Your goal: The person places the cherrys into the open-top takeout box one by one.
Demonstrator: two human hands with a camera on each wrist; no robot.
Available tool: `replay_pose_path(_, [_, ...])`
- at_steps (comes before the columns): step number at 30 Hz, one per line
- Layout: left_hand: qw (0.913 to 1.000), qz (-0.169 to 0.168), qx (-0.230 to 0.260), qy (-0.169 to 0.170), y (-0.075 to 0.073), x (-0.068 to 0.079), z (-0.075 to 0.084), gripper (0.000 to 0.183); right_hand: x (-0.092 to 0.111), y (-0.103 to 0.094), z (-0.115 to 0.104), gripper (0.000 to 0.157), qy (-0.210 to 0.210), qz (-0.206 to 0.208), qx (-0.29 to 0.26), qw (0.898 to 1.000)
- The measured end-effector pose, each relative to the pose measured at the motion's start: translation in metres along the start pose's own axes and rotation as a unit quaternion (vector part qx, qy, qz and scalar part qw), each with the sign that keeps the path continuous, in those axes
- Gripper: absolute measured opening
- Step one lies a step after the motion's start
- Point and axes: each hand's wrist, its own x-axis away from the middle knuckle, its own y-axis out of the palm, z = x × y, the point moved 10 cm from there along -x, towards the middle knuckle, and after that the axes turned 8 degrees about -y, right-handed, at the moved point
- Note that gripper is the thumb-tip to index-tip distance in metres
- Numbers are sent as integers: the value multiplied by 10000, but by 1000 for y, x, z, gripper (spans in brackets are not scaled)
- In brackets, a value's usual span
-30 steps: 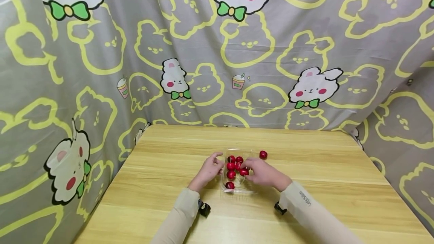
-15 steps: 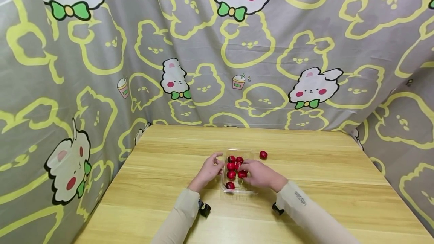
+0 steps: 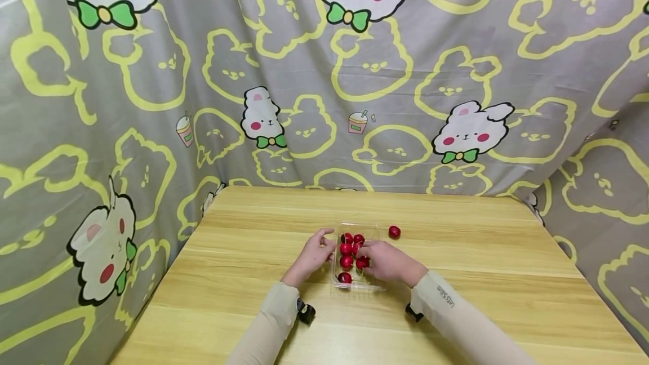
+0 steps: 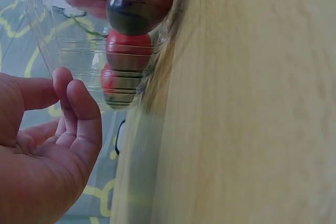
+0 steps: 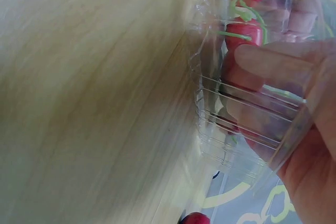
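A clear plastic box stands on the table with several red cherries in it, some with green stems. My right hand reaches in over the box's right side. Its thumb and fingers pinch a cherry; the right wrist view shows the thumb against it through the clear wall. At the box's left side, my left hand stays with loosely bent fingers. In the left wrist view its fingertips are at the box's rim; whether they touch it I cannot tell.
One loose cherry lies on the wooden table, just beyond the box's far right corner. A grey patterned curtain hangs behind the table and along its sides.
My right hand has moved slightly left and down inside the box. The cherry at its fingertips has shifted a little toward the near side. My left hand has stayed in place.
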Motion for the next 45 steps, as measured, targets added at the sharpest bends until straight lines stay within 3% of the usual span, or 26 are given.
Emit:
replay_pose_path(18, [9999, -29, 42, -92, 0, -1, -2, 48, -1, 2, 0, 25, -86, 70, -13, 9999])
replay_pose_path(28, [9999, -105, -8, 0, 0, 18, 25, 46, -3, 4, 4, 23, -56, 107, -15, 9999])
replay_pose_path(36, [10000, -35, 16, -49, 0, 0, 1, 47, -3, 3, 3, 22, -88, 191, -34, 9998])
replay_pose_path(45, [10000, -52, 17, -16, 0, -2, -2, 46, -3, 4, 6, 19, 130, 159, -138, 9997])
